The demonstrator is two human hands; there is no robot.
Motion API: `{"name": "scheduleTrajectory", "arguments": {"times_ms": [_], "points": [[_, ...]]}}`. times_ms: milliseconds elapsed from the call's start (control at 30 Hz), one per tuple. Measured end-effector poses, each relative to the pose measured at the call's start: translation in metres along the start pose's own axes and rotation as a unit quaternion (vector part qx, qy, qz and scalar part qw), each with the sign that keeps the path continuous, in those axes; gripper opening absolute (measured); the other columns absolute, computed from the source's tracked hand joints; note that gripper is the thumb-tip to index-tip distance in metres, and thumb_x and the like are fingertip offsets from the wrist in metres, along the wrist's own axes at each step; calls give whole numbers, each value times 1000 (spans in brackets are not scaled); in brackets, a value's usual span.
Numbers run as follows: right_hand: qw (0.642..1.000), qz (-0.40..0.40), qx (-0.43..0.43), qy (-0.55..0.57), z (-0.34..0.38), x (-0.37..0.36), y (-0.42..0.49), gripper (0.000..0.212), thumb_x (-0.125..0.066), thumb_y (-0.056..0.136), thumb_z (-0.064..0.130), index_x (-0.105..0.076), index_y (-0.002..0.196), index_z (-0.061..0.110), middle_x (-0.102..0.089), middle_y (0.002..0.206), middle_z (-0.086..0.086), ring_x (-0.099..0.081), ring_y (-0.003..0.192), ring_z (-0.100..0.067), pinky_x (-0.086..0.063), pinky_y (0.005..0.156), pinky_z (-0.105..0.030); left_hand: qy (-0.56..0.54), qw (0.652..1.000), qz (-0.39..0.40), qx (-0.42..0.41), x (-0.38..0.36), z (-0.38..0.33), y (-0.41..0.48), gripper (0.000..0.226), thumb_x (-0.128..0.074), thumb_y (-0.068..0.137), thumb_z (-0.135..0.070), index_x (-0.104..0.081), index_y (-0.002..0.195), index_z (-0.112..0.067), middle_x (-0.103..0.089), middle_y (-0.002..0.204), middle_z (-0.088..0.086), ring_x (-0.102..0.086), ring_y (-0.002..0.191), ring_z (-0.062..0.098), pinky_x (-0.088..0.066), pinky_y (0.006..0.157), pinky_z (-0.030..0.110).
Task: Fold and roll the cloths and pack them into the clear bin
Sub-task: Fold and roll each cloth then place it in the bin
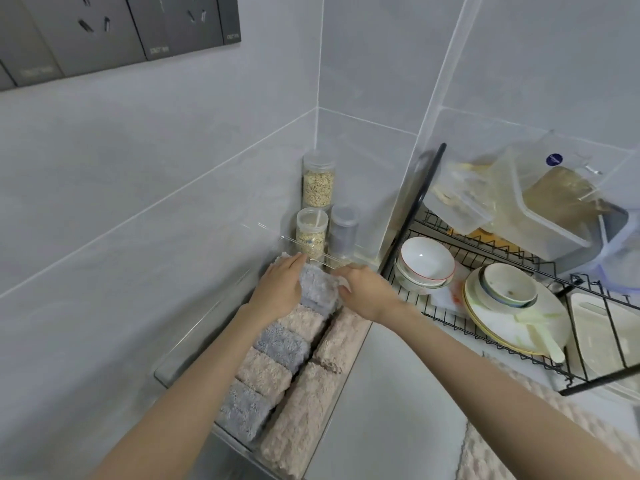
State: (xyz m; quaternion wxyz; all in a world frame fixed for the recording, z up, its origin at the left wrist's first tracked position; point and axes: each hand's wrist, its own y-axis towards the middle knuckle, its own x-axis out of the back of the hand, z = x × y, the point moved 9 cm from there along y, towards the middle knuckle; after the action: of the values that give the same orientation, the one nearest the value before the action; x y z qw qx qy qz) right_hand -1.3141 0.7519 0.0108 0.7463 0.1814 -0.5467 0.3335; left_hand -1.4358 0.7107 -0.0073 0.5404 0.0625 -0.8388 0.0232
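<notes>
A long clear bin point(194, 337) lies along the tiled wall, holding several rolled cloths in beige and grey-blue. A grey-blue roll point(317, 289) sits at the bin's far end. My left hand point(280, 289) lies on its left side with fingers stretched toward the far rim. My right hand point(367, 292) grips its right edge with curled fingers. Beige rolls point(308, 323) and grey-blue rolls point(284, 346) fill the left row behind it. Longer beige rolls point(304, 410) fill the right row. A loose beige cloth point(491, 455) lies on the counter at the lower right.
Clear jars of oats point(318, 183) and a dark jar point(343, 226) stand in the corner just beyond the bin. A black wire dish rack point(485, 344) with bowls, plates and plastic containers stands at the right. Grey counter point(388, 393) lies between bin and rack.
</notes>
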Motion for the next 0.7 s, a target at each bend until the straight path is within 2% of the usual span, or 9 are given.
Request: {"name": "scheduleTrajectory", "arguments": {"times_ms": [100,167,200,300,400,467,567,700], "points": [[999,-48,-13,23,-12,24,-22,35,-45,93,12,-59,124,12,-59,125,-11,-55,113,-29,-45,93,-38,-40,999,-32,-15,17,-25,-7,55,-40,95,-4,-25,147,-10,-31,151,7,-34,136,23,-24,111,29],[995,-81,-32,39,-26,38,-42,33,-45,93,13,-60,123,14,-61,121,-9,-59,106,-27,-47,89,-35,-60,996,-53,-24,23,-46,-12,52,-41,95,-7,-30,146,-10,-39,147,7,-54,115,23,-42,98,33],[994,-94,-41,45,-34,42,-51,32,-45,93,14,-62,121,14,-62,118,-9,-60,103,-27,-47,86,-34,-72,995,-61,-26,25,-56,-14,50,-41,96,-8,-32,145,-11,-41,145,7,-57,109,22,-46,92,32],[987,-127,-81,56,-64,48,-88,28,-46,92,15,-65,112,16,-66,108,-6,-62,95,-26,-49,79,-36,-92,991,-76,-52,21,-97,-20,46,-40,97,-10,-37,143,-13,-46,139,5,-54,112,20,-43,91,30],[979,-150,-125,64,-95,50,-127,25,-49,91,15,-66,109,16,-67,103,-2,-61,93,-23,-48,78,-33,-106,987,-90,-81,9,-136,-25,44,-41,95,-7,-43,138,-13,-50,135,5,-47,122,19,-36,99,28],[972,-152,-165,70,-121,45,-158,22,-51,91,16,-66,106,18,-66,99,1,-61,92,-21,-46,76,-31,-120,984,-83,-102,-8,-163,-28,42,-42,93,-7,-46,135,-14,-54,128,4,-50,118,21,-39,97,30],[963,-125,-223,83,-159,27,-206,21,-51,90,17,-65,106,19,-65,99,2,-61,94,-21,-49,78,-33,-128,981,-55,-134,-42,-203,-37,41,-42,92,-7,-50,131,-15,-57,125,2,-53,113,22,-44,93,37],[952,-76,-288,77,-201,-2,-269,25,-49,91,15,-65,110,17,-66,106,-2,-60,101,-19,-46,82,-29,-117,983,28,-137,-102,-238,-54,41,-38,93,-9,-48,132,-17,-51,131,-4,-47,120,17,-43,95,35]]}}
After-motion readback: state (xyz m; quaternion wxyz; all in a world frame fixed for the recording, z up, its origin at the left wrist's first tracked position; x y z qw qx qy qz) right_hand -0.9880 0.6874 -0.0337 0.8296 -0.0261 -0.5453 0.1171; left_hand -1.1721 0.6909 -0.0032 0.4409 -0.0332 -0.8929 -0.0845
